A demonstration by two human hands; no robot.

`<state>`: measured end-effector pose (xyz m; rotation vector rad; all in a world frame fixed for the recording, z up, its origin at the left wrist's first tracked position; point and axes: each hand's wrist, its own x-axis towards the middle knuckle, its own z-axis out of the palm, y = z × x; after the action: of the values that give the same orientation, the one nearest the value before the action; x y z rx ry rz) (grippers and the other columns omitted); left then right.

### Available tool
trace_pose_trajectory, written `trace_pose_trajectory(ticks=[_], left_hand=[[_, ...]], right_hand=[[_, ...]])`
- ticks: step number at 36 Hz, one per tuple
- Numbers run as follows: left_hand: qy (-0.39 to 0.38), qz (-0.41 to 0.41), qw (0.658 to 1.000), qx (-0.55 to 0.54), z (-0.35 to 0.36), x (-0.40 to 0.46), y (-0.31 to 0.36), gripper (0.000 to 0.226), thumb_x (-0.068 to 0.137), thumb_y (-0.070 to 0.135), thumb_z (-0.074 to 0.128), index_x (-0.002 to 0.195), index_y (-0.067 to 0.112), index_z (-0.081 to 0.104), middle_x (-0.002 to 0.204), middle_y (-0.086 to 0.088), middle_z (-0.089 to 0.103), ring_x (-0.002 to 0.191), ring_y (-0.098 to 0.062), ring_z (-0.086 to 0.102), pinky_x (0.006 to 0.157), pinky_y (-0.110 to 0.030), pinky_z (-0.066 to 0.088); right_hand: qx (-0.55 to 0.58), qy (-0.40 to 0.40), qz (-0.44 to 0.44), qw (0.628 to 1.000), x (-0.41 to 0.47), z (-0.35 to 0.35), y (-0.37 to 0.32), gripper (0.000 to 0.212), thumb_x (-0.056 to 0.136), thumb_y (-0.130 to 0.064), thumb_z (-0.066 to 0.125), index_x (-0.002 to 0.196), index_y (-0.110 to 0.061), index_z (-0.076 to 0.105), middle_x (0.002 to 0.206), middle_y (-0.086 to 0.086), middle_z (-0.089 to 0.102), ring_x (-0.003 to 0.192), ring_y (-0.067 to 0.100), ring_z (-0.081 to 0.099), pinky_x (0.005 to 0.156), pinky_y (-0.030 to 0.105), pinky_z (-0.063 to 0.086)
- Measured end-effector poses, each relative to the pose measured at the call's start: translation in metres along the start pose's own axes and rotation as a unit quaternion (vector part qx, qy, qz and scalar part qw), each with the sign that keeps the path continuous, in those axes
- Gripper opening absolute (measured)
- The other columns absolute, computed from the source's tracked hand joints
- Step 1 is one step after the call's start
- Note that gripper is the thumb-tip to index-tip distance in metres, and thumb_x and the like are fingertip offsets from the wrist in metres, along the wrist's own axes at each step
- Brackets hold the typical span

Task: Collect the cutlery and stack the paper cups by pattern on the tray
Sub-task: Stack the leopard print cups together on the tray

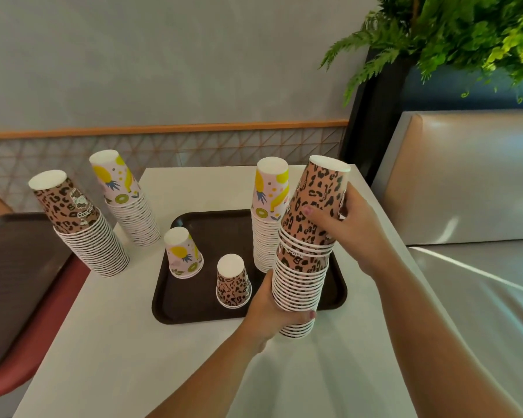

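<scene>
Head view looks down on a white surface with a dark brown tray sitting in the middle. Both hands are on a tall stack of leopard-print cups, all upside down, held at the tray's right edge. Left hand has its grip curled round the low part of that stack, thumb across the front. Right hand has its grip wrapped round the top cup, fingers curled on the far side and thumb pressed on the print. The top few cups sit a bit loose, with a gap showing partway down.

On the tray there's a short fruit-print cup pile at the left, a short leopard cup pile near the front, and a tall fruit-print stack just behind the held one. Off the tray, on the surface to the left, stand another tall leopard stack and another tall fruit-print stack, both looking tilted.

Far left there's a second brown tray on a red chair. A padded bench seat and green fern leaves fill the right side.
</scene>
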<state>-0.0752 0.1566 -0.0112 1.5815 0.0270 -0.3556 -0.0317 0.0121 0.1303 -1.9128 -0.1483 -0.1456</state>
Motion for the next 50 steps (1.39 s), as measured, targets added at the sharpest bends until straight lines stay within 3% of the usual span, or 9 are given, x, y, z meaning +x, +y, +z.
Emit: trace_pose_trajectory(ticks=[6,16,22,27,35,38,42,45,50], left_hand=[[0.011,0.006,1.000,0.001,-0.001,0.001,-0.003,0.092,0.054,0.014,0.090,0.130,0.036,0.043,0.121,0.016,0.061,0.113,-0.003,0.056,0.090,-0.023,0.049],[0.040,0.009,0.999,0.005,-0.005,0.003,-0.002,0.091,0.044,0.030,0.091,0.120,0.042,0.043,0.120,0.018,0.059,0.112,0.000,0.054,0.089,-0.020,0.047],[0.049,0.000,0.999,0.003,-0.008,0.007,-0.006,0.086,0.045,0.028,0.090,0.116,0.044,0.045,0.118,0.018,0.060,0.111,0.000,0.055,0.086,-0.019,0.047],[0.056,-0.006,0.998,-0.003,-0.009,0.008,-0.009,0.082,0.049,0.018,0.090,0.113,0.043,0.047,0.113,0.019,0.062,0.105,0.003,0.058,0.082,-0.017,0.049],[0.063,0.001,0.998,0.001,-0.006,0.009,-0.007,0.076,0.058,0.004,0.086,0.109,0.041,0.045,0.117,0.016,0.058,0.110,-0.002,0.055,0.081,-0.016,0.048],[0.065,0.002,0.998,-0.003,-0.005,0.009,-0.008,0.078,0.057,0.007,0.088,0.112,0.042,0.046,0.118,0.015,0.059,0.111,-0.003,0.055,0.084,-0.019,0.048],[0.067,0.004,0.998,0.005,-0.004,0.008,-0.007,0.081,0.056,0.010,0.088,0.116,0.042,0.044,0.120,0.016,0.059,0.112,-0.003,0.054,0.089,-0.022,0.048],[0.066,0.004,0.998,0.013,-0.002,0.007,-0.005,0.083,0.056,0.012,0.089,0.117,0.043,0.043,0.122,0.015,0.058,0.115,-0.004,0.053,0.096,-0.028,0.046],[0.062,0.010,0.998,0.027,0.000,0.006,-0.005,0.088,0.052,0.019,0.091,0.123,0.040,0.043,0.121,0.015,0.059,0.115,-0.003,0.054,0.098,-0.031,0.046]], right_hand=[[0.040,0.020,0.012,0.999,0.009,-0.003,-0.004,0.051,0.074,-0.035,0.068,0.119,-0.021,0.050,0.112,-0.004,0.066,0.101,0.011,0.063,0.089,0.038,0.053],[0.301,0.160,0.034,0.940,0.037,-0.019,-0.001,0.032,0.090,-0.025,0.057,0.118,-0.010,0.053,0.110,0.005,0.067,0.100,0.015,0.065,0.084,0.028,0.053],[0.122,0.260,0.040,0.957,0.055,-0.012,0.048,0.052,0.082,-0.025,0.068,0.127,-0.012,0.046,0.119,0.001,0.060,0.106,0.011,0.058,0.089,0.029,0.051],[-0.022,0.212,0.059,0.975,0.052,0.006,0.098,0.065,0.074,-0.032,0.075,0.127,-0.016,0.041,0.125,0.005,0.056,0.114,0.021,0.053,0.095,0.041,0.047],[-0.106,0.127,0.082,0.983,0.043,0.022,0.132,0.075,0.072,-0.031,0.077,0.134,-0.013,0.038,0.134,0.008,0.050,0.122,0.026,0.048,0.093,0.032,0.040],[-0.108,0.161,0.052,0.980,0.039,0.020,0.123,0.068,0.079,-0.034,0.071,0.135,-0.013,0.039,0.137,0.004,0.045,0.126,0.019,0.042,0.093,0.017,0.033],[-0.019,0.201,-0.050,0.978,0.031,0.012,0.087,0.047,0.087,-0.039,0.059,0.125,-0.016,0.046,0.125,-0.004,0.053,0.115,0.004,0.049,0.097,0.027,0.044],[0.016,0.070,-0.076,0.995,0.023,0.005,0.057,0.047,0.088,-0.043,0.052,0.127,-0.018,0.045,0.113,-0.014,0.057,0.100,-0.014,0.052,0.081,0.004,0.042],[-0.033,-0.109,-0.024,0.993,0.013,0.003,0.041,0.063,0.075,-0.045,0.065,0.131,-0.027,0.043,0.116,-0.016,0.059,0.104,-0.002,0.056,0.085,0.017,0.047]])
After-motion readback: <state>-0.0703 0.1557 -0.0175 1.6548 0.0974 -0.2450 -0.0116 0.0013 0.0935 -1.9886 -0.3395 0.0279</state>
